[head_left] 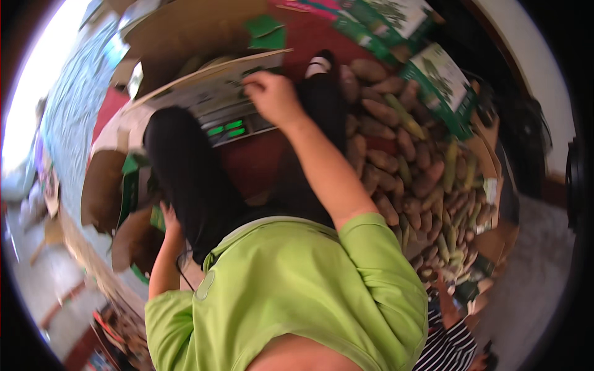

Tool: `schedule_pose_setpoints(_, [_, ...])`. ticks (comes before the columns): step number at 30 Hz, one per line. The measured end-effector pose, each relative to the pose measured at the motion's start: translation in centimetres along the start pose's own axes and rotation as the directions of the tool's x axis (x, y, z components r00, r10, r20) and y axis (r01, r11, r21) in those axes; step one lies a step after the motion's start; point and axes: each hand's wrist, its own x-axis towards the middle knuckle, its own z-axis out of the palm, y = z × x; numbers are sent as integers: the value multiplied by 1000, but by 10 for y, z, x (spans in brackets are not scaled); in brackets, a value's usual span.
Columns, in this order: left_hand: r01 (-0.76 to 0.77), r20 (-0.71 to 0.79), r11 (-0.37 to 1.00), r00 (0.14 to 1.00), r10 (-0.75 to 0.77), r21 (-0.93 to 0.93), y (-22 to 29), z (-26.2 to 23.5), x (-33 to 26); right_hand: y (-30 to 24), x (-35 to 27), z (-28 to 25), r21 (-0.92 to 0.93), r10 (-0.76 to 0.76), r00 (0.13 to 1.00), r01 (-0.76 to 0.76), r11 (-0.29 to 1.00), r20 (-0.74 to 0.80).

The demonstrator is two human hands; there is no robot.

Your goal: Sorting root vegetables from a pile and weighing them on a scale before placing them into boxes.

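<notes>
Right hand (272, 96) is resting fingers-down on the cardboard flap (204, 77) above the scale, fingers curled together on the board edge; whether it is actually gripping the flap is not clear. Left hand (168, 213) is reaching down beside the left leg, mostly hidden behind the black trousers (185, 167), so its grip cannot be told.

Person in the green shirt (291, 284) is filling the lower centre of the view, bending over the work. Red floor covering (260, 157) is showing between the legs and under the goods. Pile of sweet potatoes (402, 167), brown and some greenish-yellow, is lying along the right side, just beside the right arm and leg. Large open cardboard box (185, 31) is sitting at the top, behind the flap. Green-and-white printed cartons (439, 77) are standing at the upper right, touching the pile. Weighing scale (232, 120) with a lit green display is sitting directly under the right hand, partly covered by the flap. Another person's striped sleeve (448, 343) is showing at the lower right.
</notes>
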Motion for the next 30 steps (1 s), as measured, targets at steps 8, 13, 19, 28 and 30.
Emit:
schedule_pose_setpoints(8, [-158, -151, 982, 973, 172, 104, 86, -22, -14, 3, -6, -5, 30, 91, 995, -90, 996, -36])
schedule_pose_setpoints(13, [-77, 80, 983, 995, 64, 165, 119, -25, -69, 0, 0, 11, 10, -2, 999, 2, 1000, 43])
schedule_pose_setpoints(19, [294, 269, 930, 898, -348, 221, 148, -31, -210, 1, -2, -3, 39, 40, 989, -46, 998, 139])
schedule_pose_setpoints(28, [447, 656, 888, 639, -401, 108, 171, -17, -232, -4, -3, 18, 150, 175, 954, -215, 965, 243])
schedule_pose_setpoints(30, [436, 738, 897, 581, -343, 74, 166, -19, -219, -6, -1, 21, 160, 169, 955, -211, 964, 243])
